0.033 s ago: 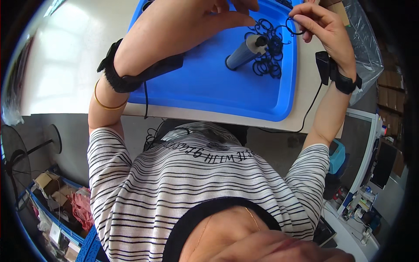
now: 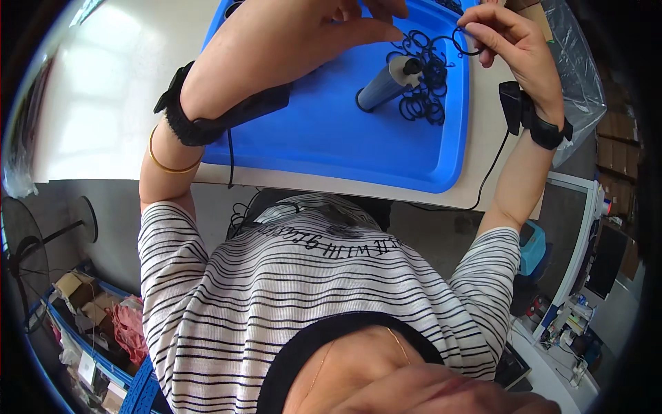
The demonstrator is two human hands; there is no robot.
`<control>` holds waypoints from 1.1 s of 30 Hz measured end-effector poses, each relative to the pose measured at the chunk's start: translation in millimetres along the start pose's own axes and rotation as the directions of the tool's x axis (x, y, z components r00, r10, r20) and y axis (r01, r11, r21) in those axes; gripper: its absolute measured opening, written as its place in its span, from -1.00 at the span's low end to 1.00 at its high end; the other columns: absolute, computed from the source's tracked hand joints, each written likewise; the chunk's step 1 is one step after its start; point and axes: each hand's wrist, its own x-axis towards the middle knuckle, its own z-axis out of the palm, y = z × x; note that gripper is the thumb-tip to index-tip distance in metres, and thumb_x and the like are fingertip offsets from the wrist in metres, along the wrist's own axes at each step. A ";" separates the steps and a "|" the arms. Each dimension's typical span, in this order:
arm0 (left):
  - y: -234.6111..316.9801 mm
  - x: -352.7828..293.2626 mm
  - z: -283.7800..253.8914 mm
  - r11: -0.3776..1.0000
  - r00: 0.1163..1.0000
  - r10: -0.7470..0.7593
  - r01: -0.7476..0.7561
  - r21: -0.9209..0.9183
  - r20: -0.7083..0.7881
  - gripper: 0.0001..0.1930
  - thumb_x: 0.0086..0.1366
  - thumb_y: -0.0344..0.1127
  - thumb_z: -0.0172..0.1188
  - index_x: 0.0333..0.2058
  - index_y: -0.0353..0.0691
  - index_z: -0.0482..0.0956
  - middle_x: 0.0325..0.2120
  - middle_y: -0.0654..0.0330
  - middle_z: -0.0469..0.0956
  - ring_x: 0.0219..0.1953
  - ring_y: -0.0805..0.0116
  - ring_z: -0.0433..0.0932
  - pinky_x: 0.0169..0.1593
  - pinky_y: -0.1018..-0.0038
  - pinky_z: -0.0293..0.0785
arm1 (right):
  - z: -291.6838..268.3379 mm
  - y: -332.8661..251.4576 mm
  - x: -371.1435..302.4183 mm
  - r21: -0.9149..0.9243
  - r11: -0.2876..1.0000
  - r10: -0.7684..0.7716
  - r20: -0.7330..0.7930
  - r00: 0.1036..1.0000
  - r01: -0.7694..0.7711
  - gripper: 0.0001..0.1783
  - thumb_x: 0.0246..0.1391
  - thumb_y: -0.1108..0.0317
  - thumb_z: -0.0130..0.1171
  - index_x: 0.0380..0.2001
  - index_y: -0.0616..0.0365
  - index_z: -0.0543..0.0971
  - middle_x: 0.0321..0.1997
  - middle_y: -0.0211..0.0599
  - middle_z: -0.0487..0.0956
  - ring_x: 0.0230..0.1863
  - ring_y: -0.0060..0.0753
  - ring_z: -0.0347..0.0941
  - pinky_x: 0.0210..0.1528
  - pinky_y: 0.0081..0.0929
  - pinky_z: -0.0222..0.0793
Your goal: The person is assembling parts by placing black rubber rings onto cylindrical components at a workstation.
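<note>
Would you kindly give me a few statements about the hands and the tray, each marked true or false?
1. The right hand pinches a black rubber ring. True.
2. The tray is red. False: it is blue.
3. A grey-blue cylinder lies on its side in the tray, next to a heap of black rings. True.
4. The left hand rests on the table beside the tray. False: it is held over the tray.
5. Both wrists are bare. False: each wears a black strap.
</note>
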 end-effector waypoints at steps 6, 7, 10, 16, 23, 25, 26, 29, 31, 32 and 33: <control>-3.6 -0.3 -3.4 0.998 0.998 -0.070 0.070 0.002 -0.001 -0.76 0.31 -0.37 0.38 -0.10 -0.36 0.66 -0.29 0.08 0.70 -0.28 0.33 0.67 -0.18 0.47 0.60 | 3.7 24.1 10.3 -0.123 0.977 -0.153 0.152 0.977 0.172 -0.76 0.34 0.44 0.16 0.02 0.16 0.65 -0.32 -0.52 0.54 -0.37 -0.69 0.42 -0.27 -0.65 0.41; -4.7 -1.0 -5.1 0.998 0.998 -0.069 0.069 -0.001 -0.009 -0.76 0.31 -0.37 0.38 -0.10 -0.36 0.66 -0.29 0.08 0.71 -0.29 0.33 0.67 -0.18 0.48 0.60 | 6.0 29.6 12.1 -0.128 0.977 -0.137 0.245 0.960 0.172 -0.75 0.34 0.47 0.15 0.03 0.17 0.65 -0.28 -0.50 0.54 -0.32 -0.66 0.43 -0.22 -0.64 0.41; -12.4 8.3 -3.6 0.999 0.998 -0.036 0.036 -0.003 -0.052 -0.75 0.29 -0.38 0.39 -0.10 -0.37 0.66 -0.28 0.10 0.71 -0.29 0.36 0.66 -0.19 0.48 0.59 | 15.6 41.7 15.4 -0.289 0.899 -0.250 0.282 0.926 0.330 -0.73 0.25 0.57 0.16 0.00 0.20 0.65 -0.25 -0.38 0.63 -0.20 -0.48 0.57 -0.14 -0.54 0.48; -17.0 21.4 -12.1 0.831 0.869 0.371 -0.468 -0.301 -0.327 -0.74 0.27 -0.40 0.41 -0.09 -0.34 0.67 -0.27 0.13 0.71 -0.32 0.42 0.64 -0.17 0.48 0.56 | 30.0 44.5 17.5 -0.348 0.915 -0.194 0.062 0.979 0.203 -0.88 0.17 0.55 0.23 -0.21 0.29 0.56 -0.30 -0.19 0.58 -0.29 -0.25 0.59 -0.16 -0.39 0.49; -10.0 -6.0 -46.1 0.994 0.947 -0.036 0.066 0.086 -0.318 -0.76 0.27 -0.41 0.41 -0.10 -0.31 0.68 -0.27 0.16 0.71 -0.32 0.47 0.62 -0.14 0.48 0.53 | 35.6 31.4 17.2 -0.349 0.882 -0.331 0.018 0.943 0.317 -0.90 0.24 0.48 0.23 -0.20 0.22 0.54 -0.34 -0.18 0.59 -0.33 -0.22 0.57 -0.23 -0.38 0.44; -9.1 -2.7 -46.7 0.995 0.943 -0.037 0.067 0.081 -0.330 -0.76 0.27 -0.41 0.41 -0.10 -0.32 0.68 -0.27 0.16 0.72 -0.31 0.48 0.62 -0.13 0.48 0.53 | 38.1 29.2 15.6 -0.329 0.943 -0.059 0.010 0.998 0.059 -0.94 0.25 0.47 0.23 -0.22 0.15 0.57 -0.38 -0.22 0.58 -0.37 -0.27 0.58 -0.26 -0.41 0.44; -5.5 -1.2 -47.7 0.995 0.944 -0.027 0.056 0.078 -0.329 -0.76 0.27 -0.41 0.41 -0.10 -0.32 0.68 -0.26 0.16 0.72 -0.30 0.47 0.62 -0.13 0.48 0.53 | 39.3 28.9 15.5 -0.325 0.944 -0.059 0.018 0.998 0.062 -0.94 0.25 0.47 0.23 -0.22 0.15 0.57 -0.38 -0.22 0.58 -0.37 -0.27 0.58 -0.26 -0.41 0.44; 3.1 2.8 -47.4 0.997 0.933 -0.019 0.046 0.066 -0.359 -0.76 0.28 -0.40 0.41 -0.10 -0.32 0.68 -0.25 0.15 0.72 -0.27 0.47 0.63 -0.12 0.48 0.54 | 42.4 31.3 17.6 -0.387 0.887 -0.287 -0.039 0.957 0.250 -0.91 0.24 0.43 0.25 -0.19 0.10 0.61 -0.40 -0.26 0.61 -0.39 -0.24 0.59 -0.30 -0.43 0.45; 9.4 -0.6 -46.1 0.997 0.935 -0.045 0.063 0.040 -0.351 -0.76 0.29 -0.40 0.40 -0.09 -0.32 0.67 -0.23 0.15 0.72 -0.25 0.46 0.64 -0.11 0.48 0.54 | 42.6 34.6 19.4 -0.630 0.638 -0.457 0.154 0.876 0.443 -0.88 0.18 0.39 0.30 -0.21 0.10 0.66 -0.35 -0.27 0.65 -0.35 -0.20 0.62 -0.31 -0.43 0.49; 8.5 -1.6 -46.9 0.997 0.936 -0.059 0.072 0.027 -0.348 -0.76 0.29 -0.40 0.40 -0.09 -0.32 0.67 -0.23 0.15 0.72 -0.24 0.46 0.65 -0.11 0.48 0.54 | 42.0 36.3 19.8 -0.625 0.643 -0.455 0.153 0.877 0.442 -0.88 0.18 0.39 0.30 -0.21 0.10 0.66 -0.35 -0.27 0.65 -0.35 -0.20 0.62 -0.31 -0.43 0.49; 11.3 -6.6 -42.5 0.988 0.923 -0.144 0.151 -0.008 -0.356 -0.76 0.30 -0.40 0.40 -0.09 -0.32 0.67 -0.23 0.16 0.72 -0.24 0.46 0.65 -0.12 0.49 0.54 | 41.0 38.0 19.7 -0.588 0.684 -0.456 0.116 0.882 0.431 -0.88 0.16 0.37 0.32 -0.24 0.10 0.68 -0.33 -0.28 0.66 -0.33 -0.19 0.63 -0.29 -0.41 0.50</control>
